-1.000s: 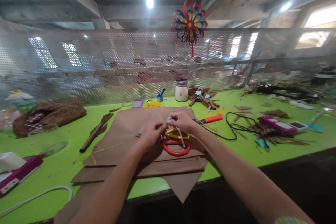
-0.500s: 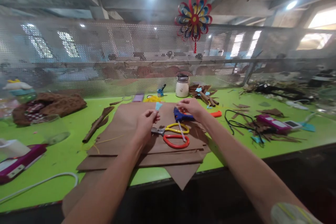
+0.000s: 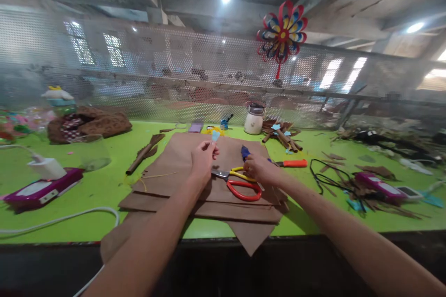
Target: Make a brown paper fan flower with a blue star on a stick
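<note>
My left hand [image 3: 204, 160] is closed in a pinch on a small light-blue paper piece [image 3: 215, 136], which stands up from the fingertips above a stack of brown paper sheets [image 3: 181, 185]. My right hand [image 3: 261, 169] is closed on a blue glue gun [image 3: 245, 152], covering most of its body and leaving the front end in sight. Scissors [image 3: 244, 191] with one yellow and one red handle loop lie on the sheets just below the right hand, their blades pointing toward my left wrist. The right fingers partly overlap the yellow loop.
Rolled brown paper [image 3: 144, 153] lies left of the stack. At the back stand a white lidded jar [image 3: 253, 120] and a bundle of brown rolls [image 3: 284, 134]. An orange-handled tool [image 3: 294, 163], a black cord [image 3: 322, 178] and purple power strips [image 3: 43, 190] lie around. Perforated mesh [image 3: 195, 74] rises behind.
My right hand has come down from above the glue gun onto it. The left hand still pinches the blue paper piece. The whole view has shifted left.
</note>
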Demonstrator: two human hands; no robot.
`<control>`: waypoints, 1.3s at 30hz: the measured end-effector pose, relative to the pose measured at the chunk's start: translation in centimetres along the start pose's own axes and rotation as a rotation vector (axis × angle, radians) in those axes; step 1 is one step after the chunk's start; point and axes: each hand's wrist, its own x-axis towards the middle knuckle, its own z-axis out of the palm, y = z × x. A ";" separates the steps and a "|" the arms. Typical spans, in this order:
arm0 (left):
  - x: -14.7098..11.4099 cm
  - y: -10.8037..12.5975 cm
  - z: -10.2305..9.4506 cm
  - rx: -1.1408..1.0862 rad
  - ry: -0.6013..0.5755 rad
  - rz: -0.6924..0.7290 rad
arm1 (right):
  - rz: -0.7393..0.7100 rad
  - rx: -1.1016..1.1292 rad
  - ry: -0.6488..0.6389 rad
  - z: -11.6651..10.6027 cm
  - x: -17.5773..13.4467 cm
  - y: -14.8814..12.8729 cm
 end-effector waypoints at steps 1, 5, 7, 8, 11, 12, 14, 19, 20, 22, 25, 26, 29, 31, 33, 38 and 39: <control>-0.1 0.1 0.0 0.000 -0.006 -0.001 | 0.009 -0.011 0.018 0.2 -0.2 0.0; -0.5 0.2 0.0 0.025 -0.035 -0.008 | 0.120 -0.050 0.082 1.5 -0.1 0.4; -0.6 0.2 0.0 0.041 -0.053 -0.015 | 0.186 -0.065 0.096 2.1 0.2 1.1; -0.7 0.1 0.0 0.049 -0.061 -0.018 | 0.209 -0.070 0.099 2.4 0.4 1.5; -0.7 0.0 0.0 0.069 -0.074 -0.024 | 0.241 -0.078 0.103 2.9 1.0 3.1; -0.7 0.0 0.0 0.072 -0.078 -0.026 | 0.247 -0.080 0.105 3.0 1.2 3.5; -0.6 -0.1 0.0 0.073 -0.087 -0.032 | 0.249 -0.084 0.114 3.0 1.5 4.4; -0.5 -0.3 -0.1 0.072 -0.103 -0.047 | 0.245 -0.089 0.122 2.8 2.3 5.5; -0.5 -0.3 -0.1 0.072 -0.105 -0.047 | 0.244 -0.088 0.124 2.7 2.4 5.5; -0.5 -0.3 -0.1 0.072 -0.103 -0.046 | 0.237 -0.086 0.138 2.5 2.5 5.3; -0.6 -0.3 -0.1 0.071 -0.093 -0.051 | 0.213 -0.086 0.177 1.7 1.9 4.0; -0.6 -0.3 0.0 0.070 -0.091 -0.053 | 0.195 -0.082 0.187 1.3 1.6 3.3; -0.7 -0.4 0.1 0.071 -0.089 -0.048 | 0.063 -0.022 0.111 -0.2 0.5 0.6; -0.8 -0.4 0.1 0.072 -0.084 -0.039 | -0.072 0.048 -0.112 -1.2 -0.1 -1.1; -0.7 -0.5 0.1 0.070 -0.075 -0.028 | -0.076 0.058 -0.184 -1.7 -0.4 -2.4; -0.5 -0.2 -0.2 0.052 -0.042 0.024 | -0.015 0.070 -0.261 -0.7 0.0 -3.5; -0.5 -0.1 -0.3 0.040 -0.036 0.035 | 0.013 0.092 -0.259 -0.3 0.1 -3.5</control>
